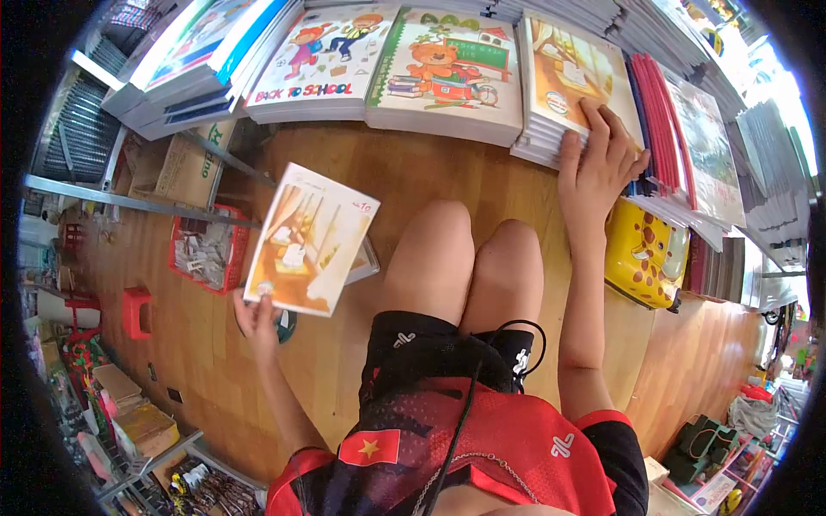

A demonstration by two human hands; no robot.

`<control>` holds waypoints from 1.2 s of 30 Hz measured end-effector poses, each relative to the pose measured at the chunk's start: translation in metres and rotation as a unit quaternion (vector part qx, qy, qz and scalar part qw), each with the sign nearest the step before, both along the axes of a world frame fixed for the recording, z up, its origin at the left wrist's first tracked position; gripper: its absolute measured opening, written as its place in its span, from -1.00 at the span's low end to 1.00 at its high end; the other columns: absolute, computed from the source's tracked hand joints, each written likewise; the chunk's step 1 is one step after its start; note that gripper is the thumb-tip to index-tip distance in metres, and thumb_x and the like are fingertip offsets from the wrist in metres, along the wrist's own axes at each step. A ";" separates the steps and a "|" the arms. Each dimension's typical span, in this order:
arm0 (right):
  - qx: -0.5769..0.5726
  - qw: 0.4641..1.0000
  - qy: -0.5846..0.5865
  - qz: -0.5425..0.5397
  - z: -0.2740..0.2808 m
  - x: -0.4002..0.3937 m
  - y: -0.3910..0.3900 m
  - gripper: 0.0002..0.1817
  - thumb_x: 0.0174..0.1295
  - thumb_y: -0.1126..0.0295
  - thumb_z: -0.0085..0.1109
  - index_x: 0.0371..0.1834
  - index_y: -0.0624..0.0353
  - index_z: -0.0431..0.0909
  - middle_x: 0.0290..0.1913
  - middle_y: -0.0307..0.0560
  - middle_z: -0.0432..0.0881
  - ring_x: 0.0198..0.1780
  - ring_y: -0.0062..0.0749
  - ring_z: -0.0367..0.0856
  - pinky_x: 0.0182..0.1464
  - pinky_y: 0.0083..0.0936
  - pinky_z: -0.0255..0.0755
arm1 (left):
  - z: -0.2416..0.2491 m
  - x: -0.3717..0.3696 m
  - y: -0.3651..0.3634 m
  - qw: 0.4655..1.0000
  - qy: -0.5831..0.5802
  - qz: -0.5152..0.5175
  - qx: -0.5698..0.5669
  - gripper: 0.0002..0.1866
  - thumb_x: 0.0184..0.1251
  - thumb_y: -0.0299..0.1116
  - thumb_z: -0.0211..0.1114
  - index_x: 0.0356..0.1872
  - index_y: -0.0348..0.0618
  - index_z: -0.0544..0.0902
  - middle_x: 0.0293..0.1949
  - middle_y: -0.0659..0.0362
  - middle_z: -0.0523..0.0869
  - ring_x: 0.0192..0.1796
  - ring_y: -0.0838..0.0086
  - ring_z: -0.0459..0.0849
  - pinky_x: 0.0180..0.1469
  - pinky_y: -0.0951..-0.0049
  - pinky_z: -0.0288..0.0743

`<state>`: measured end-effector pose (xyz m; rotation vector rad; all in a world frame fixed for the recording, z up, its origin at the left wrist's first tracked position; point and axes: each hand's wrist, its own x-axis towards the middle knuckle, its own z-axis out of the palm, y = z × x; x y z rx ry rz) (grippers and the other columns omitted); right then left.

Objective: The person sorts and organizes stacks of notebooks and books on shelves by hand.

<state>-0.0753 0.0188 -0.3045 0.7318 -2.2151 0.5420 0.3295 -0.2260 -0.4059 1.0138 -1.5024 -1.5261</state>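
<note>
My left hand (pixel 256 316) grips the lower corner of a notebook (pixel 311 245) and holds it up over the floor. Its cover is painted in orange and cream, with a window and curtain. My right hand (pixel 600 155) lies on the front right part of a stack of notebooks (pixel 575 73) with the same cover, fingers spread and thumb at the front edge. Beside that stack is a pile of notebooks with a bear cover (pixel 456 73), then a "Back to School" pile (pixel 314 64).
Red-spined books (pixel 658 120) stand right of my right hand. Below them is a yellow giraffe-patterned case (pixel 647 254). To the left are a red basket (pixel 206 249) of small packets, a red stool (pixel 137 312) and a metal rack bar (pixel 138 202). My knees are in the middle.
</note>
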 end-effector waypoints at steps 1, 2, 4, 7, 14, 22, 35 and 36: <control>-0.022 0.999 -0.008 0.031 0.003 0.002 0.002 -0.54 0.25 0.14 0.00 0.24 -0.09 0.38 0.24 -0.14 0.35 0.30 -0.24 0.21 0.38 0.06 -0.42 | 0.011 0.001 0.004 0.999 0.035 -0.004 0.002 -0.65 0.33 -0.45 0.15 0.07 -0.22 0.28 -0.08 0.08 0.55 -0.10 0.49 0.58 -0.19 0.48 0.58; -0.044 0.997 -0.015 0.062 0.007 0.005 0.003 -0.52 0.25 0.17 0.01 0.25 -0.08 0.36 0.27 -0.13 0.33 0.31 -0.24 0.20 0.39 0.06 -0.45 | 0.022 -0.003 0.008 0.996 0.089 -0.011 0.002 -0.61 0.33 -0.46 0.15 0.12 -0.23 0.26 -0.05 0.08 0.54 -0.10 0.48 0.58 -0.19 0.47 0.58; -0.126 0.980 -0.060 0.143 0.010 0.007 0.012 -0.50 0.21 0.28 0.03 0.27 -0.05 0.37 0.32 -0.05 0.32 0.36 -0.22 0.21 0.42 -0.06 -0.44 | 0.040 -0.014 0.018 0.981 0.194 -0.026 0.004 -0.53 0.33 -0.48 0.13 0.22 -0.24 0.22 0.01 0.08 0.50 -0.10 0.47 0.59 -0.18 0.47 0.58; -0.272 0.924 -0.102 0.250 0.014 0.010 0.023 -0.54 0.21 0.31 0.02 0.22 0.06 0.43 0.26 0.02 0.39 0.34 -0.17 0.26 0.42 -0.16 -0.25 | 0.046 -0.040 0.020 0.950 0.300 -0.080 0.005 -0.49 0.37 -0.45 0.06 0.32 -0.14 0.17 0.20 0.06 0.43 0.14 0.33 0.51 0.03 0.35 0.54; -0.135 0.780 -0.463 0.399 0.053 0.103 0.032 -0.09 0.18 0.07 0.15 0.44 0.33 -0.10 0.11 0.20 0.48 0.10 -0.05 0.50 0.11 -0.40 0.35 | 0.108 -0.177 0.093 0.940 0.301 -0.137 0.088 -0.54 0.32 -0.45 0.17 0.21 -0.14 0.28 -0.03 0.17 0.56 -0.06 0.47 0.61 -0.21 0.54 0.58; -0.354 0.796 -0.445 0.206 0.067 0.061 0.042 -0.42 0.33 0.51 -0.10 0.41 0.29 0.02 -0.10 -0.14 0.52 -0.41 -0.75 0.42 -0.55 -0.75 0.30 | 0.134 -0.274 0.133 0.878 0.034 -0.145 -0.455 -0.41 0.28 -0.26 0.25 0.23 -0.32 0.25 0.17 -0.12 0.37 0.21 0.21 0.35 0.24 0.17 0.17; -0.080 0.984 -0.156 0.026 0.073 0.062 0.053 -0.56 0.26 0.26 0.10 0.18 0.16 0.42 0.10 0.25 0.42 0.04 0.02 0.45 0.10 -0.27 0.33 | 0.129 -0.323 0.141 0.735 -0.038 -0.156 -0.659 -0.57 0.17 0.01 0.23 0.06 0.21 0.62 0.08 0.28 0.59 0.15 0.34 0.46 0.17 0.32 0.26; -0.075 0.986 -0.149 0.026 0.072 0.061 0.050 -0.57 0.25 0.25 0.10 0.17 0.13 0.43 0.14 0.23 0.39 0.06 0.04 0.43 0.12 -0.24 0.31 | 0.130 -0.326 0.144 0.741 -0.042 -0.161 -0.650 -0.58 0.15 -0.02 0.25 0.05 0.18 0.62 0.08 0.27 0.59 0.15 0.33 0.46 0.17 0.31 0.26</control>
